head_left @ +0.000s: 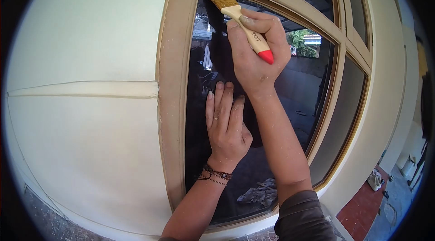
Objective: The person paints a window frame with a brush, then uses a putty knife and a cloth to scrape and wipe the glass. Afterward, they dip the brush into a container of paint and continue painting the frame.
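Note:
My right hand grips a paintbrush by its pale wooden handle, which has a red tip. The brown-coated bristles reach the top left inner corner of the tan window frame. Lower down, my left hand lies against the dark glass pane with its fingers stretched upward, and it holds nothing. A dark braided bracelet circles that wrist. The glass mirrors a roof, greenery and a wall.
On the left is a pale wall with a raised horizontal moulding. More window panels stand to the right. Shoes sit on a red tiled floor at the lower right.

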A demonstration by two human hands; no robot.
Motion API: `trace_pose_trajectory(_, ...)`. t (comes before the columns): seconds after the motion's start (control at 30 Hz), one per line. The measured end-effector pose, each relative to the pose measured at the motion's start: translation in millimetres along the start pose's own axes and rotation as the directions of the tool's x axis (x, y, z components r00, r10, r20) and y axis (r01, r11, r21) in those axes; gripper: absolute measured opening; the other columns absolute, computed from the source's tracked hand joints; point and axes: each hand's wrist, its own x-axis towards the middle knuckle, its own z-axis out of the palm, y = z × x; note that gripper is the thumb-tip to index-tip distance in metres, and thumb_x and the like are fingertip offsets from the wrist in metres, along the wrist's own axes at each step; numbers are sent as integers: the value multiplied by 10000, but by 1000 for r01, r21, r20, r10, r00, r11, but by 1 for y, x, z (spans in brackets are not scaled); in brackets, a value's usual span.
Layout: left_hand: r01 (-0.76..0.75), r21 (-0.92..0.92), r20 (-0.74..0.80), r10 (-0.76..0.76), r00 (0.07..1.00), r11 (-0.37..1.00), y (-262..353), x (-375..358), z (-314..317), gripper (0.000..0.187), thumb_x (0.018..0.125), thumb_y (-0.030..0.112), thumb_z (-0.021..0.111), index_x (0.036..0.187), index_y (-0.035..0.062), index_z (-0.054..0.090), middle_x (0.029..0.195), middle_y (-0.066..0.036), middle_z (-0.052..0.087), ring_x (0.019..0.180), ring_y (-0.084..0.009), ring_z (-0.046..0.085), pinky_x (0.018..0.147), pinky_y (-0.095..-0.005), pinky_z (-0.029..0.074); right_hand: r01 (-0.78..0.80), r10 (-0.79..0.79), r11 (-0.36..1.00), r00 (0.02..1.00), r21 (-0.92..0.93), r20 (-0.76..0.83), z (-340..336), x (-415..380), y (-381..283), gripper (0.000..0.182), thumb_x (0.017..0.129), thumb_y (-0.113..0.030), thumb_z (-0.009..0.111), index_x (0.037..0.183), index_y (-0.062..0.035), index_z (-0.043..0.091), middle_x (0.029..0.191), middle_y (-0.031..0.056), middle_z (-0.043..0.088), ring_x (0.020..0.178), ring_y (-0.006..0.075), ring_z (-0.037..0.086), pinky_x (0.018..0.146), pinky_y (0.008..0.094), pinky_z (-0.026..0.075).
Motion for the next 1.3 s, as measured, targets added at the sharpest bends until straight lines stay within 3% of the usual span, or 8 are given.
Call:
trace_pose_trajectory(0.07,-4,-5,-11,4,1000,1000,0,0,1,349,731,-79,492,1056,-61,617,1328,-264,526,1329,-426,425,1124,-561,259,-66,64,994,998,84,21,0,1,6,164,690,59,726,799,3,616,875,145,673,734,222,639,646,299,507)
trace_pose_trajectory(0.2,-8,3,-11,8,1000,1000,0,-1,2,345,734,-83,492,1055,-61,617,1336,-264,523,1330,-419,427,1124,-560,260,-59,60,995,998,80,-3,-2,2,13,165,698,56,737,799,1,618,893,148,675,758,222,642,666,299,507)
trace_pose_trajectory(0.37,-16,17,-12,16,1000,1000,0,-1,2,335,743,-80,487,1051,-60,619,1336,-265,524,1330,-418,428,1125,-559,259,33,-33,999,999,14,2,-5,3,13,170,703,63,740,810,-6,627,908,153,673,783,230,643,675,306,508)
trace_pose_trajectory(1.3,-18,55,-5,18,1000,998,2,-1,2,330,743,-85,494,1040,-47,633,1353,-258,519,1343,-405,419,1133,-540,244,9,-17,985,999,-171,-49,-58,3,31,180,730,49,758,828,-15,622,926,150,683,792,231,646,707,308,506)
